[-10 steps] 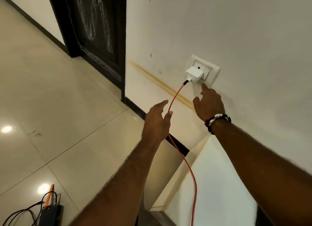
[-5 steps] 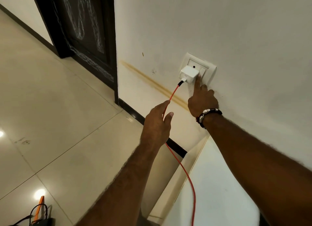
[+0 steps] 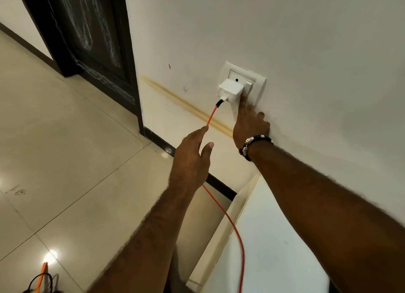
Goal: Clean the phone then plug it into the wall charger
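Note:
A white charger block (image 3: 230,91) sits plugged into a white wall socket plate (image 3: 258,89). A red cable (image 3: 230,222) runs from the block down past my arms and out of the bottom of the frame. My right hand (image 3: 251,122) rests against the wall below the plate, its index finger stretched up to the switch beside the block, the other fingers curled. My left hand (image 3: 192,159) hovers with fingers apart in front of the cable, holding nothing. The phone is not in view.
A dark carved door (image 3: 92,40) stands at the left of the wall. A white flat surface (image 3: 274,249) lies below my right arm. Black and orange cables (image 3: 41,281) lie on the glossy tiled floor at the lower left.
My right hand has moved up the wall, and its index finger has reached the switch next to the charger block. My left hand stays hovering by the cable.

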